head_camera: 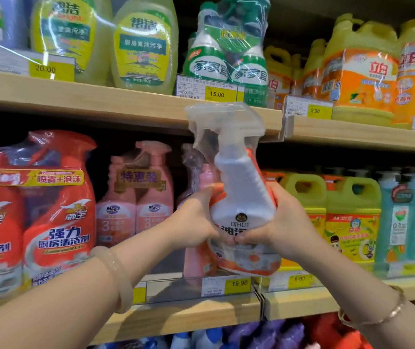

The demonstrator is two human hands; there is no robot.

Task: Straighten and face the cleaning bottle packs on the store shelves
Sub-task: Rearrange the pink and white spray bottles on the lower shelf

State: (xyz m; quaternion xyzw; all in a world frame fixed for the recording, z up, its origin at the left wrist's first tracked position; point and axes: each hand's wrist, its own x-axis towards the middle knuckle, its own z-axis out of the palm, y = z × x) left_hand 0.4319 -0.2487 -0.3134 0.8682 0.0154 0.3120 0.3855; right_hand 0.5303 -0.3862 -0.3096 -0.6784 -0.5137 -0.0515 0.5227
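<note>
Store shelving of light wood fills the view, with the middle shelf at chest level and yellow price tags along its front rail. Both hands hold one wrapped spray bottle pack in the air, in front of the shelf and above the 19.90 tag — it is not set down yet. The left hand and right hand have fingers closed around the lower body from both sides, thumbs meeting at the front label. The label faces the camera but the pack tilts a bit, the trigger top leaning left, so I judge this pack is only half done: it needs placing upright in its gap. To the left, the pink twin packs look fairly straight, and the red packs lean a little, approx. still to fix. On the right stand yellow jugs, close to the gap. The upper shelf edge is just behind the trigger head — it could catch when pushing in.
</note>
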